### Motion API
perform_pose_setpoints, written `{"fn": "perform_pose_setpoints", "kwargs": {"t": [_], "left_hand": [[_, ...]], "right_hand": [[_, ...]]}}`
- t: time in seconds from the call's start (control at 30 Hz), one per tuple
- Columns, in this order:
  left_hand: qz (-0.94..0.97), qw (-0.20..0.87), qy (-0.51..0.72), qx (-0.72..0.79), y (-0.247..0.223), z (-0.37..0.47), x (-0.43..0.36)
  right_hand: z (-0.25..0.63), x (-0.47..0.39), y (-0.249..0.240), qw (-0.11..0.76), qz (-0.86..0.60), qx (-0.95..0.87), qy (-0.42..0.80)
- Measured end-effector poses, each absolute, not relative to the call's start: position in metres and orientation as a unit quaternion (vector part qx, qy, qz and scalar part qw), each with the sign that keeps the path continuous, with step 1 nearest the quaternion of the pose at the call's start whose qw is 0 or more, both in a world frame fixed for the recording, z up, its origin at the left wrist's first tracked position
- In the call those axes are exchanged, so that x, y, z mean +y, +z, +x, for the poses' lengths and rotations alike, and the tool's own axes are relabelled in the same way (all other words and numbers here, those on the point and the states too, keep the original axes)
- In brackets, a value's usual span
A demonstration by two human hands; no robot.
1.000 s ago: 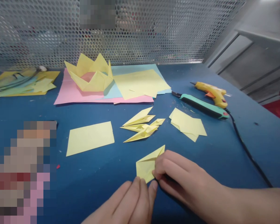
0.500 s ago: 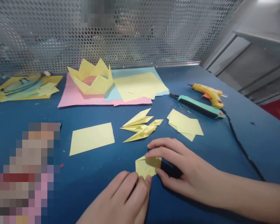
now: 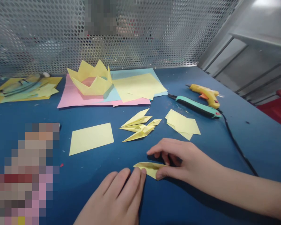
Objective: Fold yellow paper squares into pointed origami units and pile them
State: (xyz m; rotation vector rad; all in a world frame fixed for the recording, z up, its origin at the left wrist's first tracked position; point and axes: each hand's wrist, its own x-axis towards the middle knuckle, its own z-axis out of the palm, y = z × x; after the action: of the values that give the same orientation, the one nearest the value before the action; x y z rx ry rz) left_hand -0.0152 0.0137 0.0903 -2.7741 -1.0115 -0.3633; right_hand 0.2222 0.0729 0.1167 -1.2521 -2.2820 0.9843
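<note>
A small yellow paper (image 3: 151,172) lies partly folded on the blue table, its upper layer raised into a slit. My left hand (image 3: 119,193) presses the paper's left end down, fingers together and thumb tip on its near edge. My right hand (image 3: 180,159) holds the right end with the thumb on top; its index finger curves out over the table and the other fingers are curled under. Just beyond are several folded yellow paper spikes (image 3: 140,126). A flat yellow rectangle of paper (image 3: 91,139) is to their left, and a few yellow paper pieces (image 3: 182,124) are to their right.
A yellow paper crown shape (image 3: 91,86) sits on a pink sheet (image 3: 70,97) by the perforated metal panel (image 3: 140,40). At the right are a yellow glue gun (image 3: 207,93), a green-handled tool (image 3: 196,107) and a dark cord (image 3: 236,143). Scissors in a bag lie far left.
The yellow paper has gone from an opened flat shape to a narrower, folded one. My right thumb has moved onto its near right side, and my right fingers have curled.
</note>
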Motion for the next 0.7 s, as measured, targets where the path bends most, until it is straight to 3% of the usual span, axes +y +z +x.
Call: {"fn": "perform_pose_setpoints", "kwargs": {"t": [0.7], "left_hand": [[-0.932, 0.074, -0.097, -0.342, 0.094, -0.016, 0.014]], "right_hand": [[0.218, 0.085, 0.094, 0.262, -0.266, -0.891, 0.258]]}}
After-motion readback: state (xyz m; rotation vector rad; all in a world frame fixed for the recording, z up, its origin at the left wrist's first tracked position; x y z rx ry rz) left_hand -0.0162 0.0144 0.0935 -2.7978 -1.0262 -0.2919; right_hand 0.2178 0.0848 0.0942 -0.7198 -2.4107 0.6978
